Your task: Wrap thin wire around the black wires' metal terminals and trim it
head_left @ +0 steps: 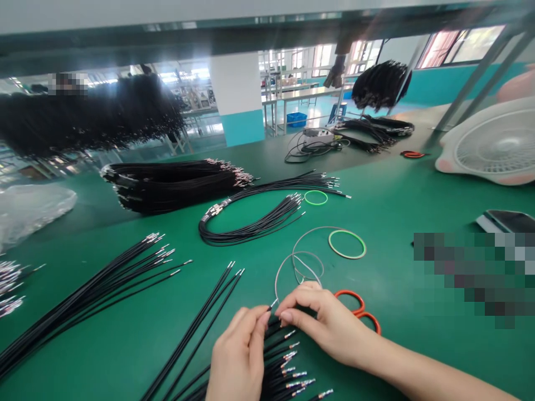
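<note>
Two hands show: one left hand (238, 356) and one right hand (321, 326), over one bunch of black cables (284, 356) and one thin grey wire (292, 273). The green desk (401, 195) carries one pair of orange scissors (359, 312), one pair of red scissors (413, 154), one bright green ring (315, 197), one paler green ring (346, 244) and one white fan (489, 142). Above hang one large cable bundle (92, 114) and one smaller cable bundle (380, 84). Beyond sits one blue crate (296, 119).
</note>
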A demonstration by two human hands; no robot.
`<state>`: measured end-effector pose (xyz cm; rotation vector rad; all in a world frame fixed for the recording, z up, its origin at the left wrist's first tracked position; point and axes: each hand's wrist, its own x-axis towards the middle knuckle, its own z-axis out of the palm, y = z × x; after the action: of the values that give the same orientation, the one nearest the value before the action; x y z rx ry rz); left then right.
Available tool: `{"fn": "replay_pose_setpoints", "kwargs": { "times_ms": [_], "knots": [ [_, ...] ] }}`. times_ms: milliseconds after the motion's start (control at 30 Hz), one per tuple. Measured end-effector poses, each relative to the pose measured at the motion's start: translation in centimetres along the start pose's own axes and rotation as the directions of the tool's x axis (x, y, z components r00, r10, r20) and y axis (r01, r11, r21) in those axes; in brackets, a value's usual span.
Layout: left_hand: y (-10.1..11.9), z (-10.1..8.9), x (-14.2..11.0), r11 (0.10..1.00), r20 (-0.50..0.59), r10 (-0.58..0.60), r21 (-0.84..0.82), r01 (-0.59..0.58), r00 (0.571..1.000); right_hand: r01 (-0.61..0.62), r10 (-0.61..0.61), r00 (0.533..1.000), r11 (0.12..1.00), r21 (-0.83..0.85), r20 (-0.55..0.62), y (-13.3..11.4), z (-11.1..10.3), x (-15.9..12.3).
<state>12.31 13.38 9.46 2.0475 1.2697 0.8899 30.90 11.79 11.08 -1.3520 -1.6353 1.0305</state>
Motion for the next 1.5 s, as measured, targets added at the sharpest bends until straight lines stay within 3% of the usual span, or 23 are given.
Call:
{"fn": "replay_pose_setpoints", "kwargs": {
  "times_ms": [167, 267, 467, 567, 767, 1267, 1500],
  "knots": [
    [0.0, 1.0, -0.6, 0.942, -0.03, -0.287, -0.189, 0.277, 0.957, -0.066, 0.068, 0.998, 0.996, 0.063, -0.018, -0.4, 0.8, 0.0],
    [-0.5, 1.5, -0.8, 0.897, -0.067, -0.348, -0.313, 0.311, 0.935, -0.113, 0.114, 0.993, 0.993, 0.04, -0.04, -0.5, 1.0, 0.0],
    [-0.4, 2.1, -0.9, 0.795, -0.031, -0.421, -0.494, 0.353, 0.906, -0.175, 0.174, 0.984, 0.984, -0.024, -0.038, -0.7, 1.6, 0.0],
    [-0.4, 2.1, -1.0, 0.789, -0.046, -0.42, -0.512, 0.34, 0.906, -0.176, 0.173, 0.983, 0.983, -0.054, -0.053, -0.7, 1.9, 0.0],
    [-1.3, 1.9, -1.3, 0.878, -0.065, -0.36, -0.36, 0.314, 0.931, -0.202, 0.196, 0.978, 0.975, -0.088, -0.069, -0.8, 2.2, 0.0],
    [-1.9, 1.8, -1.7, 0.898, -0.047, -0.293, -0.357, 0.258, 0.955, -0.21, 0.209, 0.976, 0.978, 0.001, -0.055, -0.7, 2.2, -0.1],
    [-1.4, 1.7, -1.2, 0.885, -0.042, -0.352, -0.339, 0.319, 0.935, -0.202, 0.202, 0.977, 0.979, 0.008, -0.062, -0.5, 2.1, -0.2]
  ]
}}
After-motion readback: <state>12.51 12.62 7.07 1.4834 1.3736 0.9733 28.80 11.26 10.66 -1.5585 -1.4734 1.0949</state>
